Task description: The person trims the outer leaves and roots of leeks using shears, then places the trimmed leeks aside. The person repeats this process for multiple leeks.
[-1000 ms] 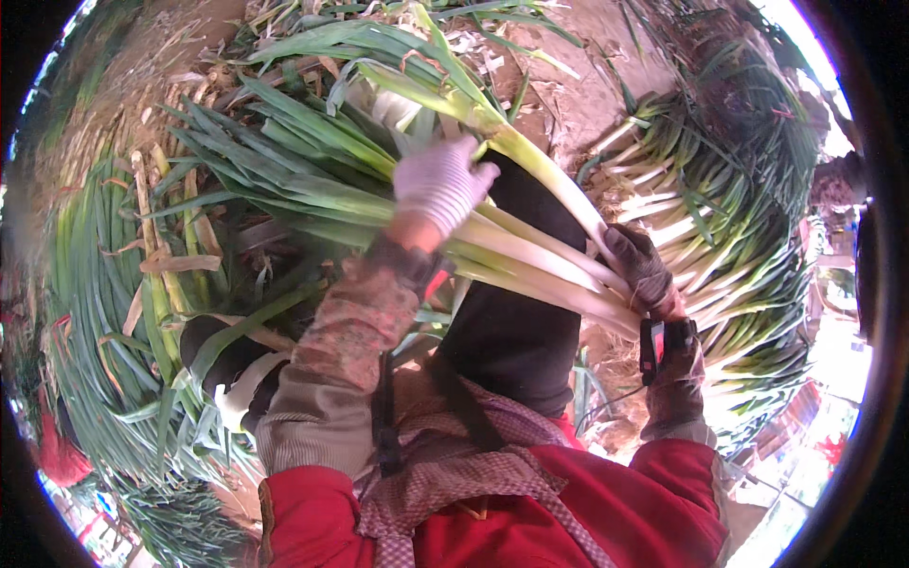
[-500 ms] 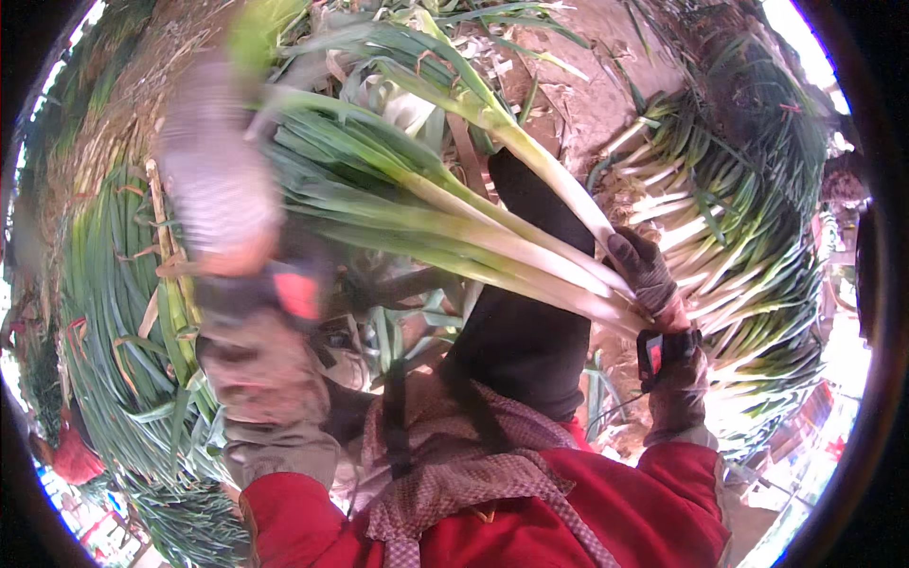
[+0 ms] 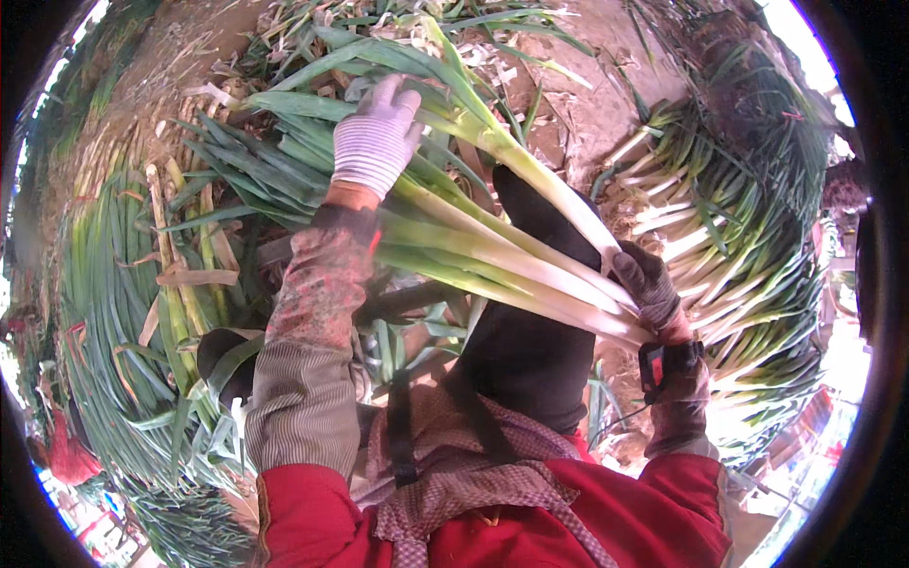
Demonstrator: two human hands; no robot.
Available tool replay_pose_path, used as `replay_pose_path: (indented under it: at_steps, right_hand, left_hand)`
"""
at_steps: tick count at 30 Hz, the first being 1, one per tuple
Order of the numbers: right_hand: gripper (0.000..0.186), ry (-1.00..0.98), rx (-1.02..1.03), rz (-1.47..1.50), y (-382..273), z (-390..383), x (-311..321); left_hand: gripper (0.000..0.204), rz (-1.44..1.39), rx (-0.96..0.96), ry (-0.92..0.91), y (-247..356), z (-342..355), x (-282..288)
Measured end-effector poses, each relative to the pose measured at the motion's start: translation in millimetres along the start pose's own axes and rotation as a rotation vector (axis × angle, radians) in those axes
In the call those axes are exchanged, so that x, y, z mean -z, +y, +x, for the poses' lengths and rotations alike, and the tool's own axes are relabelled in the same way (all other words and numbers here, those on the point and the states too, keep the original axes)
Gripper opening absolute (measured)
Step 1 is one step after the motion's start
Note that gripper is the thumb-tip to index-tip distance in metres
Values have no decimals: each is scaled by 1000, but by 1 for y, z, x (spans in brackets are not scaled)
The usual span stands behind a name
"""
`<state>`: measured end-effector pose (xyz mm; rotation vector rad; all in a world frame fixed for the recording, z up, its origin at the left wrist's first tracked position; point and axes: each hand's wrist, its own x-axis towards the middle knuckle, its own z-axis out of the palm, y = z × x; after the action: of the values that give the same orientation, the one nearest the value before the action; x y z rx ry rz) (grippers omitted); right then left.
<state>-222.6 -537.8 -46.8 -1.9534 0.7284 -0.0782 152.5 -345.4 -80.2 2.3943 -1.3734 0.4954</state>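
My right hand point(image 3: 649, 284), in a dark glove, is closed round the white root ends of several leeks point(image 3: 511, 251). They slant up to the left across my dark-clad leg, their green leaves fanning out. One thicker leek point(image 3: 549, 185) lies apart above the others, its base in the same grip. Over the leaves is my left hand point(image 3: 381, 137), in a pale striped glove, with its fingers stretched out and slightly apart against the thicker leek's leaves. Its palm side is hidden.
A long heap of leeks point(image 3: 729, 246) lies on the right, white ends facing inward. Another green pile point(image 3: 114, 312) stands at the left. Peeled leaves and scraps point(image 3: 407, 28) litter the ground point(image 3: 587, 80) ahead. A red bag-like thing point(image 3: 71, 450) sits at the lower left.
My left hand has swung right from the far left, onto the leek leaves. A blurred light-green piece near it is gone from there. My right hand keeps its hold, barely moved.
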Motion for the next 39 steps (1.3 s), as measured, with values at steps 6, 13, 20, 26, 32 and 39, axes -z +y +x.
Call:
replay_pose_path:
  at_steps: [6, 13, 20, 26, 32, 39]
  right_hand:
    - [42, -17, -36, 34, 1, 0, 0]
    - [48, -26, -41, 77, 9, -1, -1]
    - [50, -7, -69, 103, 20, -2, -5]
    - [45, 12, -72, 161, 19, -2, -13]
    - [45, -25, 85, -25, 8, 6, -14]
    - [53, -7, -91, 285, 18, 2, -10]
  left_hand:
    - [34, 159, 210, -53, 20, -19, 3]
    - [30, -86, 339, -136, 42, -37, 21]
    - [22, -353, 206, -62, 104, -49, 46]
    - [13, -290, 17, -184, 119, -51, 62]
    - [10, -285, -130, -262, 162, -63, 39]
    - [31, -104, 367, 375, -7, -43, 143]
